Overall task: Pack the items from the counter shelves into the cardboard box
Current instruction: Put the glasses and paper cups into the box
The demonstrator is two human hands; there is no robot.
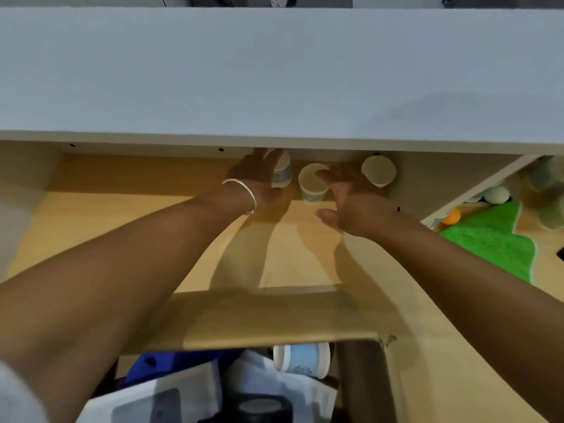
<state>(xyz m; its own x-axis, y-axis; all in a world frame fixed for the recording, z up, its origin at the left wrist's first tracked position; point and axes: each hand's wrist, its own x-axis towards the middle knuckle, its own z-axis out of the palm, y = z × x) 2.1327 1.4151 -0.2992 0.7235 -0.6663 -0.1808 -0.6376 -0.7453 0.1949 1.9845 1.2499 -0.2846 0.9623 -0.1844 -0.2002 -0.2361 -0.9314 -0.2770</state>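
Cups on shelf: three paper cups stand upside down, bases up, in a row at the back of the wooden shelf [122, 215], partly under the edge of the grey counter top [274, 71]. Left cup [282, 172], middle cup [312, 183], right cup [378, 172].
Left hand [259, 178]: reaches under the counter edge; its fingers are wrapped round the left cup, which tilts in the grasp.
Right hand [351, 203]: fingers spread and relaxed, holding nothing; it sits between the middle cup and the right cup, fingertips over the rim of the middle cup's base. Contact cannot be confirmed.
Cardboard box [259, 319]: stands directly below the shelf, flap raised toward the shelf. It already holds a blue-and-white cup [302, 360] lying on its side, white packets [171, 392] and a dark round object [264, 407].
Handling, judged: the cups appear light, thin-walled and easily crushed. The paper surface is likely not slippery.
Grip point, judged: take each cup round the side wall near the stiff base ring, with light pressure only. Avoid squeezing the open rim.
Stacking, judged: nesting the cups would likely save box space.
Neighbouring bay: a green mat [494, 242], an orange ball [453, 216] and a pale ball [497, 195] lie to the right.
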